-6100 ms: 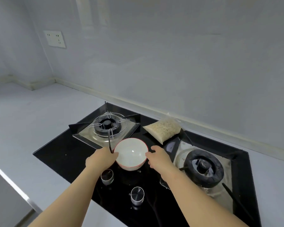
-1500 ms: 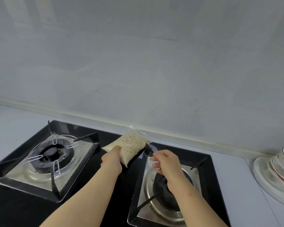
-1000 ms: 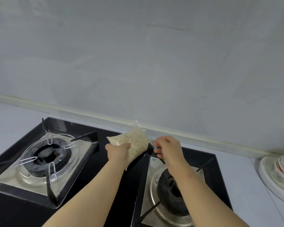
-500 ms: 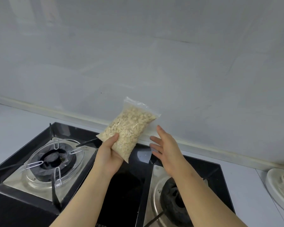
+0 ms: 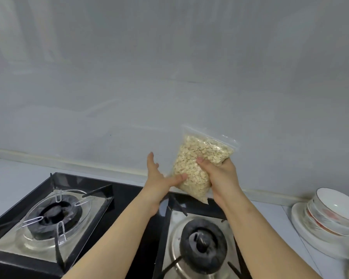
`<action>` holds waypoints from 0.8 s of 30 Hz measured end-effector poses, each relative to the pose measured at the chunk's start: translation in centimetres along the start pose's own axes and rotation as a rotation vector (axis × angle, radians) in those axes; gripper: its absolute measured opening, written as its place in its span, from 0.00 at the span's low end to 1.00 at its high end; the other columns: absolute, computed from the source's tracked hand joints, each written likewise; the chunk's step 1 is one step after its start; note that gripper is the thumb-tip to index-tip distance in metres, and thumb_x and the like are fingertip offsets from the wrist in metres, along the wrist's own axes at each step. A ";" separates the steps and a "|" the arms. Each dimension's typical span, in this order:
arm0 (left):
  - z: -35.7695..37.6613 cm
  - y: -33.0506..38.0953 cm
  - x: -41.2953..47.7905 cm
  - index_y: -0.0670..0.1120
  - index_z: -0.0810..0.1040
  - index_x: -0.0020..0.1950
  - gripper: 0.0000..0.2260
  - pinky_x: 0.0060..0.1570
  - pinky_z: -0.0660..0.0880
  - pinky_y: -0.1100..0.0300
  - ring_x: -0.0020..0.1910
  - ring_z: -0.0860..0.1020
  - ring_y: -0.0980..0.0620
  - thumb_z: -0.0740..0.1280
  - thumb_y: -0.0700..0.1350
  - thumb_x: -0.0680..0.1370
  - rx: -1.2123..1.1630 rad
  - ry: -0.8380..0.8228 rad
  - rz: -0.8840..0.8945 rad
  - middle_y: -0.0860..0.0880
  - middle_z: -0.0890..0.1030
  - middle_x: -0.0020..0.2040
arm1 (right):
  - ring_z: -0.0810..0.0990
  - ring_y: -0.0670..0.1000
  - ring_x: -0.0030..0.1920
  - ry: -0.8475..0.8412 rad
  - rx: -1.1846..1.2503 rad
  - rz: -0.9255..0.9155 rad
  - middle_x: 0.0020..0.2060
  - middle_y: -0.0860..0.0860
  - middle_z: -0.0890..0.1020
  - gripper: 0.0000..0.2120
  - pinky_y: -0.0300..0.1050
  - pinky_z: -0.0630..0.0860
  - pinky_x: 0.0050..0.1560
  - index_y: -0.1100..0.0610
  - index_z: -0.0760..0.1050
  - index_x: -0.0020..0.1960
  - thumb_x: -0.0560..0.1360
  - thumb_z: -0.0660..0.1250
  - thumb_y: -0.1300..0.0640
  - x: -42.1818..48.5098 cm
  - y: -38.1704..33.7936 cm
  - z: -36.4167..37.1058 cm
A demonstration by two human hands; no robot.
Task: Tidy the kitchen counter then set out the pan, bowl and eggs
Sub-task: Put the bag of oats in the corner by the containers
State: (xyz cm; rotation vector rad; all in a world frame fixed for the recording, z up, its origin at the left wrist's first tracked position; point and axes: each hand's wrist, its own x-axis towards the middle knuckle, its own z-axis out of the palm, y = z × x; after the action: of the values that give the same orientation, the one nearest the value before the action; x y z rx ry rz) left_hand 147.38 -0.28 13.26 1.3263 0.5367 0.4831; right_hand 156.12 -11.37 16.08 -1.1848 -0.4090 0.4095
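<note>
1. Closest to the camera, two bare arms are seen stretched forward over a black stove (image 5: 127,200).
2. On the left side of the stove, the left burner (image 5: 54,220) is seen. It is ringed by thin silver wire legs and set in a shiny square tray.
3. On the right side, the right burner (image 5: 201,246) is seen, round and black. The right arm is stretched just beside it.
4. A little further on, the left hand (image 5: 159,178) is held wide, with the fingers straight and spread. Its thumb is laid against the lower left side of a bag.
5. The bag of oats (image 5: 197,160) is made of clear plastic and filled with pale flakes. It is held up in the air above the back edge of the stove, tilted, with its sealed top pointed up and to the right.
6. The bag is gripped by the right hand (image 5: 220,174), and the fingers are curled round its right side.
7. Off to the right, on the white counter (image 5: 18,174), a stack of white bowls (image 5: 334,214) is set on a white plate (image 5: 300,224). Red marks are seen on the bowls. The stack is kept well apart from the bag.
8. Furthest back, a pale strip (image 5: 69,161) is run along where the counter meets the grey wall (image 5: 169,77).
</note>
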 end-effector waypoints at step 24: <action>33.1 4.4 -7.1 0.46 0.74 0.54 0.14 0.23 0.74 0.68 0.37 0.78 0.54 0.72 0.37 0.72 0.187 -0.490 0.119 0.49 0.78 0.42 | 0.81 0.50 0.41 0.250 -0.398 -0.015 0.43 0.51 0.82 0.09 0.47 0.78 0.42 0.54 0.74 0.51 0.73 0.70 0.60 -7.7 -18.2 -29.2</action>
State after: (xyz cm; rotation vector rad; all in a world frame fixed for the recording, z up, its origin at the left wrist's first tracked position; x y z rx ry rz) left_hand 162.14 -29.31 23.40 1.5966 0.0969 0.1916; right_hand 166.06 -44.46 23.15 -1.5982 -0.2881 0.1644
